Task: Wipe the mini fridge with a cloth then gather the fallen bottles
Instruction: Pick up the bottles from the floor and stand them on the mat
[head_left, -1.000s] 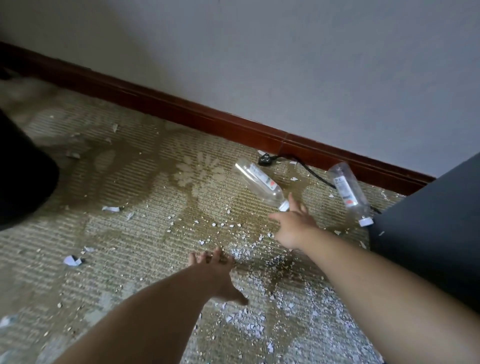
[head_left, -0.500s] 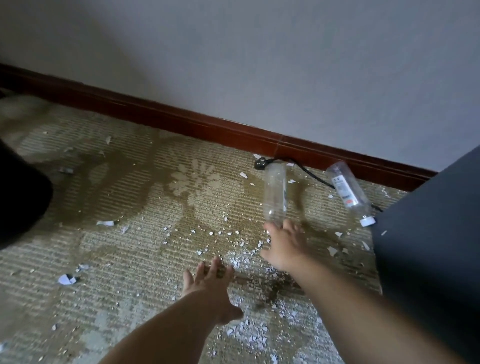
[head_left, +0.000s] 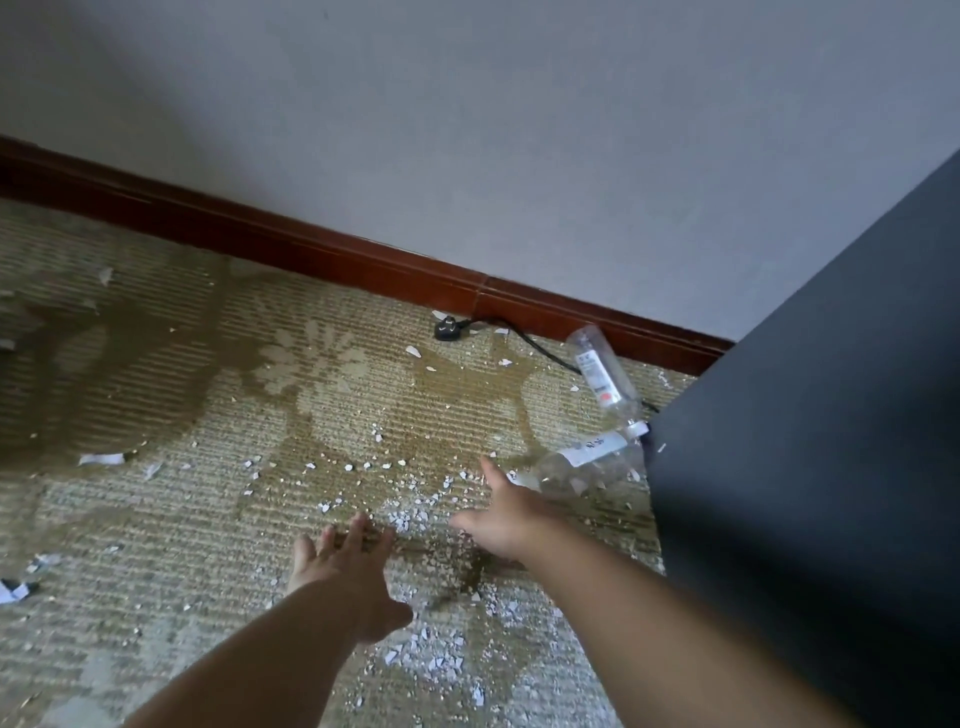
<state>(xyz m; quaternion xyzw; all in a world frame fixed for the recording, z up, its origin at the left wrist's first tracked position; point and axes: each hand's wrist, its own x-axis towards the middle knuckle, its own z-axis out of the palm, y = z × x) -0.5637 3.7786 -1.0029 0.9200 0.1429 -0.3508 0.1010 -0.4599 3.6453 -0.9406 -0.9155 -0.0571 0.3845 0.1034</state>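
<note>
At the far left a torn paper scrap (head_left: 11, 591) is cut off by the frame edge, so I cannot make out its shape; another white scrap (head_left: 101, 459) lies further in on the patterned carpet (head_left: 156, 519). A dark red baseboard (head_left: 260, 241) runs along the foot of the grey wall (head_left: 519, 130).

My view of the left hand (head_left: 343, 577) is from behind the wrist; its fingers are straight and spread, holding nothing, and I cannot tell whether the palm touches the carpet. White chips (head_left: 410, 519) are scattered between the two hands. Near the baseboard lies a black plug (head_left: 449, 328); its cable (head_left: 540, 349) trails right and disappears behind the bottles and the fridge.

The right hand (head_left: 506, 519) has its forefinger stretched out and thumb held apart, gripping nothing; it is just beside the base of the near bottle (head_left: 587, 465), and contact I cannot confirm. That bottle lies on its side, clear and smeared by blur; its white label carries dark characters I cannot read. The far bottle (head_left: 605, 374) lies beyond it, white cap toward the fridge; its label shows small print and a red mark, both too small to read.

The mini fridge (head_left: 805, 467) fills the right side as flat dark faces, cut off by the frame; its corner hides the near bottle's neck end.
</note>
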